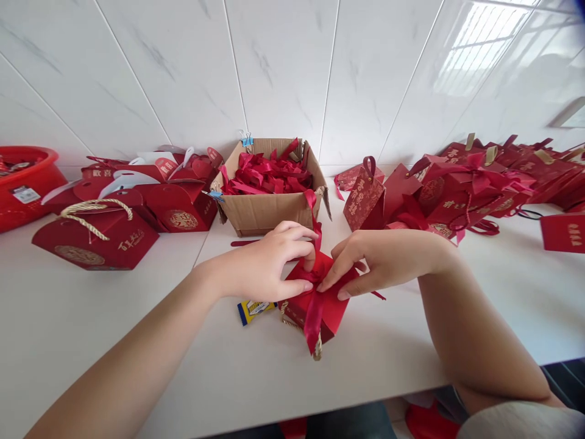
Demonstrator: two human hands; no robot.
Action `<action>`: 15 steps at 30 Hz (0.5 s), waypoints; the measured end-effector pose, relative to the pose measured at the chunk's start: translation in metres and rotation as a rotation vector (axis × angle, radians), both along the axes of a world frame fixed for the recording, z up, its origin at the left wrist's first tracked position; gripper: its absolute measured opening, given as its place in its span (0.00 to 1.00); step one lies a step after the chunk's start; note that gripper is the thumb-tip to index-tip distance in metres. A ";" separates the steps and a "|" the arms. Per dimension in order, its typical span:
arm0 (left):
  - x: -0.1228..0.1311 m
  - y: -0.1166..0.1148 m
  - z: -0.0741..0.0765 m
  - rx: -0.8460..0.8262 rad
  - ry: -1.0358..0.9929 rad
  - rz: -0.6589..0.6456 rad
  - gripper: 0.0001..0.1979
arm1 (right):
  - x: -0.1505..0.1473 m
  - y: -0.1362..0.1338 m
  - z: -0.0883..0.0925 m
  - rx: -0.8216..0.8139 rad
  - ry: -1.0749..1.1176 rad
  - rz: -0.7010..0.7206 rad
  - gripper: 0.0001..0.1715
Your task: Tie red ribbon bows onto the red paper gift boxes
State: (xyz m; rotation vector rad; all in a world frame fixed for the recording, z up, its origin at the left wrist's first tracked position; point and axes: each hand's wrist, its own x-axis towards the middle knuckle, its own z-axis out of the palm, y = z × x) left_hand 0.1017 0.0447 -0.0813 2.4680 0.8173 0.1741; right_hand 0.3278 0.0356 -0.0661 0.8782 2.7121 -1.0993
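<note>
A small red gift box (329, 310) lies on the white table (91, 317) in front of me, with a red ribbon (314, 317) across its top and hanging down its near side. My left hand (265, 262) rests on the box's left part, its fingers pinched on the ribbon. From the right, my right hand (388, 262) meets it, fingers pinched on the ribbon at the same spot. A gold cord handle (289, 320) shows at the box's near edge.
An open cardboard box (269, 210) full of red ribbons stands behind my hands. Red gift boxes (132, 207) lie at the left, a pile of finished ones (461, 189) at the right. A red basin (25, 183) sits far left. A yellow-blue packet (253, 310) lies beside the box.
</note>
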 end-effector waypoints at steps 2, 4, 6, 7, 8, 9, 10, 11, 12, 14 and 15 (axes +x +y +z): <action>0.001 0.001 0.000 -0.074 -0.001 -0.039 0.06 | 0.000 0.000 0.000 0.015 -0.003 0.005 0.17; 0.001 0.002 0.000 -0.122 0.004 -0.068 0.06 | 0.000 0.000 0.000 0.015 -0.008 0.008 0.18; 0.002 0.003 -0.001 -0.130 0.011 -0.060 0.07 | 0.000 0.000 0.000 0.006 -0.012 0.009 0.17; 0.001 0.003 -0.002 -0.124 0.008 -0.044 0.08 | 0.000 0.001 0.000 0.003 -0.013 0.009 0.17; 0.001 0.003 -0.003 -0.119 0.003 -0.026 0.09 | 0.001 0.001 0.000 0.001 -0.014 0.008 0.18; 0.001 0.004 -0.004 -0.116 -0.006 -0.009 0.10 | 0.001 0.002 0.000 -0.001 -0.013 0.006 0.18; 0.000 0.005 -0.005 -0.117 -0.011 0.004 0.12 | 0.002 0.002 0.000 -0.001 -0.013 0.003 0.19; 0.000 0.005 -0.005 -0.117 -0.014 0.012 0.14 | 0.002 0.002 0.000 -0.002 -0.013 -0.001 0.20; 0.000 0.006 -0.005 -0.113 -0.014 0.019 0.15 | 0.003 0.002 0.000 -0.003 -0.017 -0.008 0.22; -0.001 0.007 -0.005 -0.094 -0.005 0.030 0.17 | 0.003 0.002 0.000 -0.012 -0.025 -0.024 0.23; -0.002 0.007 -0.004 -0.078 0.005 0.039 0.18 | 0.003 0.002 0.000 -0.019 -0.025 -0.033 0.22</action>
